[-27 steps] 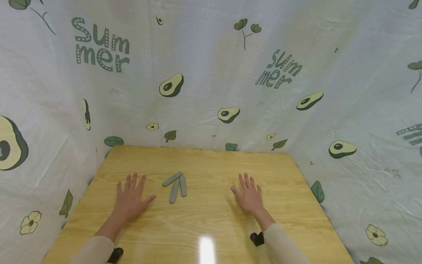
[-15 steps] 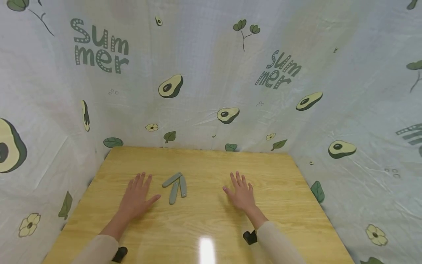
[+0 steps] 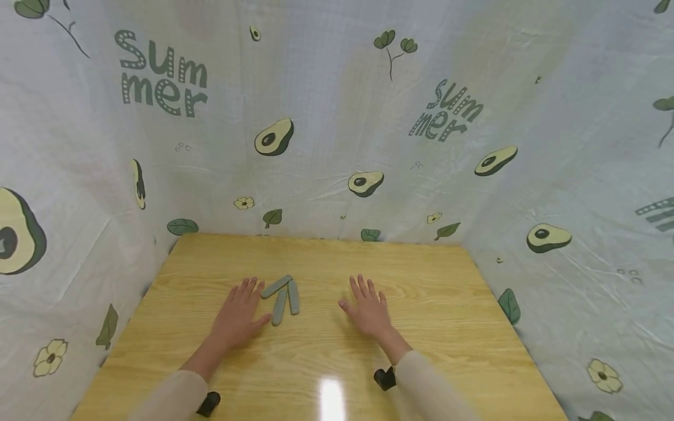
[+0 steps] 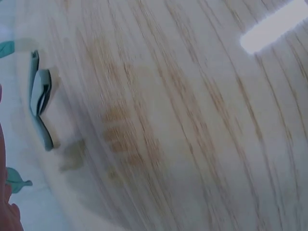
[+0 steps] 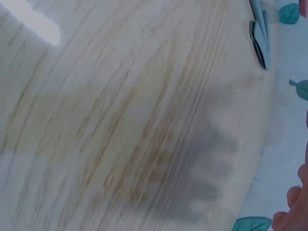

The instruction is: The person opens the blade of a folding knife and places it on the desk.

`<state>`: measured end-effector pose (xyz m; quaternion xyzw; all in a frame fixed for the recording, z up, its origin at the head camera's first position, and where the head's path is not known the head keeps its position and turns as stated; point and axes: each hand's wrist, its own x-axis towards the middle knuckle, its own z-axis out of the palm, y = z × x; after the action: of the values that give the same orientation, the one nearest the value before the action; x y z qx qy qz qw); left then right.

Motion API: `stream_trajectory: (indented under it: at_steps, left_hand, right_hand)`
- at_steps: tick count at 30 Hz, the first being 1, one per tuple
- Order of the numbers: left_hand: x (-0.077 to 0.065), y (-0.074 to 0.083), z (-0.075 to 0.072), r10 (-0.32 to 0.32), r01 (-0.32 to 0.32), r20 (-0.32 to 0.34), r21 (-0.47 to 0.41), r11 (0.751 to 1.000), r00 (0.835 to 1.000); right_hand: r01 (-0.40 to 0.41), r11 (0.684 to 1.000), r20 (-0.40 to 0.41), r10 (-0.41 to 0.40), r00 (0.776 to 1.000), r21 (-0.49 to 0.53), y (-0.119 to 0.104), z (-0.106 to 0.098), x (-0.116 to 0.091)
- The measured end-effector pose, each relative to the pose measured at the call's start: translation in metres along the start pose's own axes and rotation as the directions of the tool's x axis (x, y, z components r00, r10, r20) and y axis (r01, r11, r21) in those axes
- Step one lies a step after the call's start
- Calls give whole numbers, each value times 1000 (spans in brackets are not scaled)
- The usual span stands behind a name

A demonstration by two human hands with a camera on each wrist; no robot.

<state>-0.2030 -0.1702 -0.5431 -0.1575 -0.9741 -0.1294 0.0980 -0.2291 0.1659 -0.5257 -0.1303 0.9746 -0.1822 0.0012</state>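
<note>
Three flat grey-green strips with rounded ends lie close together on the wooden table, left of its middle; their kind I cannot tell. One strip (image 3: 275, 286) slants, a second (image 3: 279, 308) points toward me, and a third (image 3: 293, 298) lies on the right. My left hand (image 3: 239, 316) is just left of them, fingers extended, thumb near the second strip; whether it touches cannot be told. My right hand (image 3: 368, 311) is spread above the table right of the strips and holds nothing. In the wrist views only edges of the left hand (image 4: 7, 207) and right hand (image 5: 293, 202) show.
The wooden table (image 3: 337, 263) is bounded at the back and sides by a white cloth (image 3: 316, 88) printed with avocados, leaves and lettering. A bright light reflection lies on the table near the front. A dark device (image 3: 385, 379) sits at the right wrist, another (image 3: 209, 403) at the left.
My left hand has moved right, up to the strips. My right hand has moved left, toward the middle. The strips lie as before.
</note>
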Motion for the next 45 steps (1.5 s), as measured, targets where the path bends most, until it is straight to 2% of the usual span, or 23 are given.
stream_trajectory:
  at_steps: [6,14,20,25,28,34,40,45]
  left_hand:
    - [1,14,9,-16,17,31,-32,999,999]
    - [-1,23,23,-8,9,44,-22,1000,999]
    - [5,32,27,20,-14,87,-70,997,996]
    - [9,34,33,46,-31,138,-105,994,989]
    - [9,35,35,49,-36,147,-93,995,988]
    - [12,39,40,56,-44,109,-107,993,992]
    - [17,43,42,26,-17,149,-60,998,988]
    - [19,45,42,39,-35,145,-27,999,989]
  right_hand:
    - [53,998,51,-52,997,-18,-19,13,3]
    - [93,996,100,-91,991,-10,-44,28,6]
    - [124,992,94,-125,988,24,-59,37,10]
    - [127,992,109,-127,986,6,-67,47,15]
    - [127,992,125,-124,984,-19,-70,51,17]
    - [159,985,179,-143,973,-74,-78,58,20]
    - [157,985,200,-139,970,-77,-85,62,20]
    - [149,988,196,-137,971,-47,-91,62,21]
